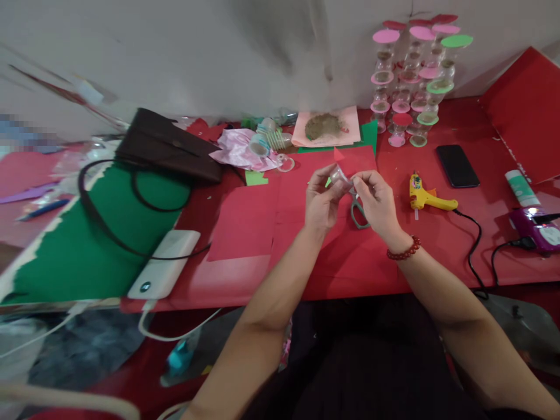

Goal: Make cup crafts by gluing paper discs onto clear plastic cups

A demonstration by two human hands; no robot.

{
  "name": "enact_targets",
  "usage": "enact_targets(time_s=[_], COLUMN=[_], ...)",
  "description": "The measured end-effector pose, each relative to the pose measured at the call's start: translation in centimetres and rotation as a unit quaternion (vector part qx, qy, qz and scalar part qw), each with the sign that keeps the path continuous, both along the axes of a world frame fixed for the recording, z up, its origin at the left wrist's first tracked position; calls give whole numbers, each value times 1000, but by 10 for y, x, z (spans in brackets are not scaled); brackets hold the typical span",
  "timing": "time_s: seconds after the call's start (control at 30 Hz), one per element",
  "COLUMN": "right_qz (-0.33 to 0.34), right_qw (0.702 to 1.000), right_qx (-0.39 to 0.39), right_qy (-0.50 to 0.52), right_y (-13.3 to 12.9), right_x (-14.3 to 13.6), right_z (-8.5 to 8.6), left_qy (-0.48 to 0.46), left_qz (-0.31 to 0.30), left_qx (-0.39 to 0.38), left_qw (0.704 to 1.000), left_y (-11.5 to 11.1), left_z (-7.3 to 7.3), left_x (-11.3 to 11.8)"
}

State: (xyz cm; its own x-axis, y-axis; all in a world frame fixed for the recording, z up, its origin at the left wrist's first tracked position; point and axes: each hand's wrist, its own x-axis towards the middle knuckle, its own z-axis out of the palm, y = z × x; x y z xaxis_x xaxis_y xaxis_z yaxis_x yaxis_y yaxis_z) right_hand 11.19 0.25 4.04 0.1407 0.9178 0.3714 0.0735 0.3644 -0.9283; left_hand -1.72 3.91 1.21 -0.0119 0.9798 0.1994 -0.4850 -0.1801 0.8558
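My left hand (322, 199) is closed round a small clear plastic cup (338, 174), held tilted above the red paper (301, 175). The fingers of my right hand (374, 201) are pinched together at the cup's near edge; whether they grip anything besides the cup is hidden. Below the hands lies a pair of scissors with green handles (359, 214), partly covered by my right hand. A small pointed piece of red paper (338, 155) shows just behind the cup.
Stacked clear cups with coloured discs (411, 81) stand at the back right. A yellow glue gun (431, 200), its cord trailing, and a phone (457, 166) lie right. Sand on pink paper (326, 126) is behind. A dark bag (170, 146) and white power bank (165, 265) are left.
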Motion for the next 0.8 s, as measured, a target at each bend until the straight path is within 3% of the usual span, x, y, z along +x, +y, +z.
enact_targets(time_s=[0.23, 0.5, 0.67, 0.8], right_qz=[23, 9, 21, 44], right_qw=[999, 998, 995, 985], right_qx=[25, 55, 84, 56], right_qy=[33, 38, -48, -156], right_y=[-1, -5, -9, -3], right_x=[-1, -4, -2, -2], right_z=[-1, 0, 5, -7], left_qy=[-24, 24, 9, -1], left_qz=[-17, -25, 4, 30], left_qx=[-22, -1, 28, 19], left_qw=[999, 999, 1000, 999], left_y=[3, 18, 19, 14], left_z=[-9, -28, -21, -13], left_x=[-1, -15, -16, -11])
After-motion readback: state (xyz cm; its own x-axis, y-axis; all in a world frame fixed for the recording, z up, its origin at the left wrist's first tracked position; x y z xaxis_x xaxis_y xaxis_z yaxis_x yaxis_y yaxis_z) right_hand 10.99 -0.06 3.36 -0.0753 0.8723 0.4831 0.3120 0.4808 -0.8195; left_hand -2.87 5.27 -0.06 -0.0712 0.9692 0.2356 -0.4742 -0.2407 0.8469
